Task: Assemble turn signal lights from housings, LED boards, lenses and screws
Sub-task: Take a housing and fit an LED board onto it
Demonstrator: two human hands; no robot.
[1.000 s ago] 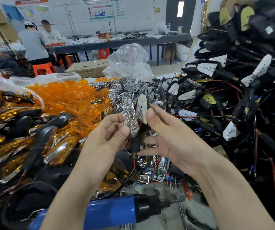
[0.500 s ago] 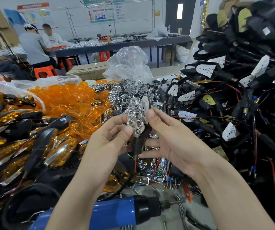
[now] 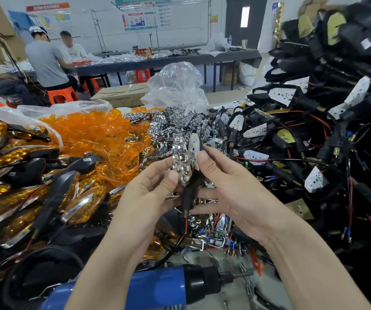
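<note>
A blue electric screwdriver [image 3: 157,289] lies at the bottom centre of the frame. Just above it, mid-frame, the left hand [image 3: 148,195] pinches a chrome reflector [image 3: 181,163] just beside the white LED board [image 3: 194,148] of a black housing [image 3: 190,191], which the right hand [image 3: 231,186] grips between thumb and fingers. Further up, orange lenses [image 3: 90,135] are heaped at centre left and a clear plastic bag [image 3: 175,86] stands at upper centre.

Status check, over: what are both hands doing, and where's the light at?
Left hand pinches chrome reflector. Right hand grips black housing with LED board. Parts side by side, nothing between. Blue screwdriver lies below, unheld.
</note>
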